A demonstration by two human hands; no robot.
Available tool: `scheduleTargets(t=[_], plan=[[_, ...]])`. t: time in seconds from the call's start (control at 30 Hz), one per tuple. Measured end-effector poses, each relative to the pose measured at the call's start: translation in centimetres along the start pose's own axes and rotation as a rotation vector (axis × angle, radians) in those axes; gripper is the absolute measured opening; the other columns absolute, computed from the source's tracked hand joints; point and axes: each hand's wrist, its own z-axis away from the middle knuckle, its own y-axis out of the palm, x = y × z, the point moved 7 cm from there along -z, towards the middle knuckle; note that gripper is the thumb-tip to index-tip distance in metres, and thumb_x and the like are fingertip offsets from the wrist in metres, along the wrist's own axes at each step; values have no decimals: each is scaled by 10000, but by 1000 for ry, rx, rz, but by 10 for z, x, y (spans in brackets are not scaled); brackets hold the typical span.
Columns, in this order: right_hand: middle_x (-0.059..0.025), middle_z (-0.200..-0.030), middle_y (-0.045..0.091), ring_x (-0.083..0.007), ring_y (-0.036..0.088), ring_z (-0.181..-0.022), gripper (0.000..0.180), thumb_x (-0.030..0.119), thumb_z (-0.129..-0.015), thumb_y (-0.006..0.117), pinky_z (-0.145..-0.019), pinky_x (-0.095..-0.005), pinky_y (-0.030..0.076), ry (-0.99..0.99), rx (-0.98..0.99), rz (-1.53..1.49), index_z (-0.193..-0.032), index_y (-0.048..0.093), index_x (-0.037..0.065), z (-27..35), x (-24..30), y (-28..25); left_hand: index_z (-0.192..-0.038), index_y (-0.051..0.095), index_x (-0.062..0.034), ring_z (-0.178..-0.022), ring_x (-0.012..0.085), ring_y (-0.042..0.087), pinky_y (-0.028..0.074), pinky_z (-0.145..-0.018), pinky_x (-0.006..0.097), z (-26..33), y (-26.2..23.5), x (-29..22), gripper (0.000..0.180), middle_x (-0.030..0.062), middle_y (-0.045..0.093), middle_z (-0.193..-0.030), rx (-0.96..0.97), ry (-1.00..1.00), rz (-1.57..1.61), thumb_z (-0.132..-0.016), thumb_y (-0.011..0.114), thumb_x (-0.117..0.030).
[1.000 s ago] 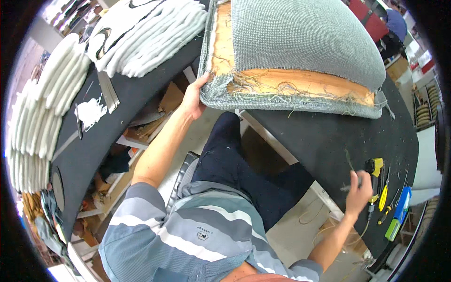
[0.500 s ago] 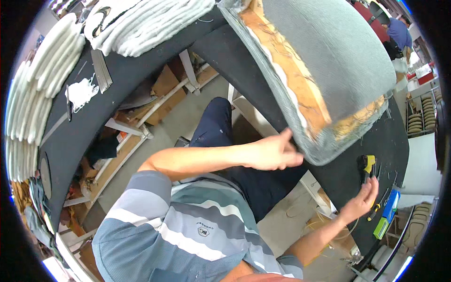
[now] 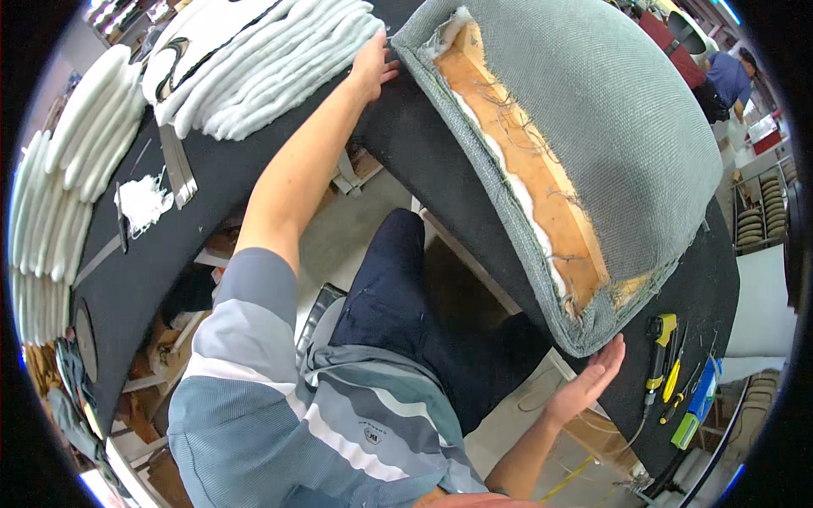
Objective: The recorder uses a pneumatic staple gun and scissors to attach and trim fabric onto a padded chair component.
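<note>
Blk-topped surface (image 3: 457,173) L & R of lt-grey floor (image 3: 340,245) — wooden shelving (image 3: 179,362) under L part — far R, storage rack (image 3: 764,203) above white panel (image 3: 758,296).

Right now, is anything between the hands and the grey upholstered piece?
Nothing visible blocks the grey upholstered piece. The left hand is beside its far-left corner, the white stack to the hand's left; the right hand is at its near corner, contact unclear.
</note>
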Motion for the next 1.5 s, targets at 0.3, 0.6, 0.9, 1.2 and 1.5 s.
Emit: scheduleTargets(t=[0.3,0.6,0.9,1.2,1.5], plan=[[-220,-1599,334,-322,287,-1502,587,242,-1070,383,-1247,-428,171,-62,-245,246,-1544,291,-93,-10,0,39,-1298,613,-65,-1165,284,642,486,-1058,494,-78,42,29,444,113,676,-1266,433,-162,228,-1010,525,-391],[-200,-1639,267,-302,255,-1516,633,282,-1088,450,-1240,-407,185,101,-211,25,-1586,234,-44,-10,-3,13,-1289,627,-30,-1182,319,636,477,-1066,487,-79,9,44,436,133,673,-1288,328,-138,220,-1020,436,-316],[-227,-1633,293,-346,360,-1476,628,365,-1120,307,-1227,-480,287,90,-400,-419,-1602,189,-20,11,17,-50,-1354,563,-13,-1181,344,616,493,-1020,577,101,-126,-41,479,160,628,-1321,106,-117,106,-988,457,-303],[-107,-1239,618,-174,572,-1103,520,384,-1109,458,-988,-297,448,15,-386,68,-1409,526,-35,-116,2,-54,-1366,585,-8,-1238,316,601,499,-1033,450,179,-148,-42,454,145,639,-1317,-58,93,-201,-1020,463,-275],[-15,-898,684,-95,646,-774,180,119,-987,653,-724,-247,517,203,-397,-15,-1125,684,7,-23,-63,-69,-1048,712,23,-1076,234,632,474,-991,349,387,55,-27,195,127,689,-1139,768,857,-625,-860,685,64]])
